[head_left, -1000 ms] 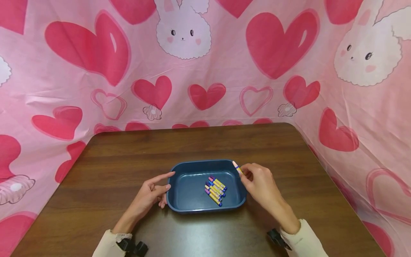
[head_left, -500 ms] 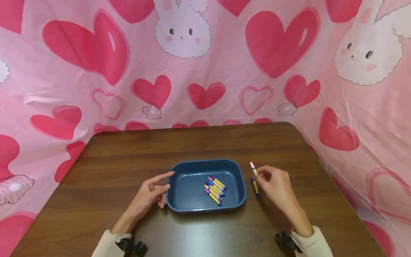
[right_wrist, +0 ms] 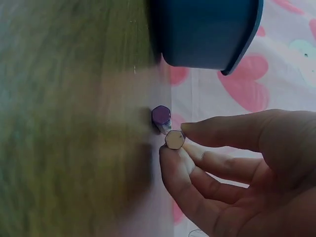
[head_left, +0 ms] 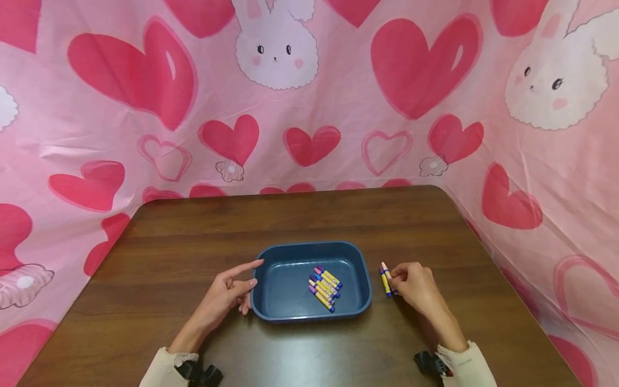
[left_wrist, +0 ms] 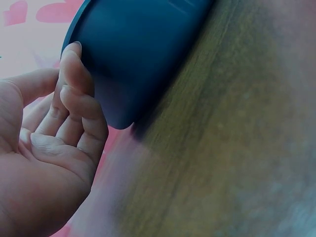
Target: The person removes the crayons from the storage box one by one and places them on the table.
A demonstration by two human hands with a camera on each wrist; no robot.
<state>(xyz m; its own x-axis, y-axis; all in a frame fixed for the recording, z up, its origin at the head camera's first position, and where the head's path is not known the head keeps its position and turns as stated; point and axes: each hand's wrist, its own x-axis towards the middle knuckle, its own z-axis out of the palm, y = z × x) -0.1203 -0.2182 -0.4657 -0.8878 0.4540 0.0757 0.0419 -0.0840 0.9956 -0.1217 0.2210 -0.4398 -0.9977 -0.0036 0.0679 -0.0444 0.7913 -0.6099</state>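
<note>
My left hand (head_left: pixel 223 293) holds the left end of a blue tray (head_left: pixel 280 293), thumb and index fingertip over the rim and the other fingers bent against the outside wall. In the left wrist view those fingers (left_wrist: pixel 81 106) cover part of that wall. Inside the tray, right of its middle, several yellow-wrapped crayons (head_left: pixel 325 288) lie side by side. Just right of the tray, my right hand (head_left: pixel 417 285) pinches a crayon (right_wrist: pixel 175 139) with a pale peach tip. Right next to it a purple-tipped crayon (head_left: pixel 385 284) lies on the table.
The brown wooden table (head_left: pixel 290 220) has rounded far corners. A pink cloth (head_left: pixel 309 107) printed with hearts and rabbits hangs behind and along both sides. A black camera mount is strapped near each cream sleeve (head_left: pixel 466 365).
My right hand has moved from the tray's right rim out to the right, then down beside the purple-tipped crayon, with the peach-tipped crayon in its pinch. The left hand and tray stay put.
</note>
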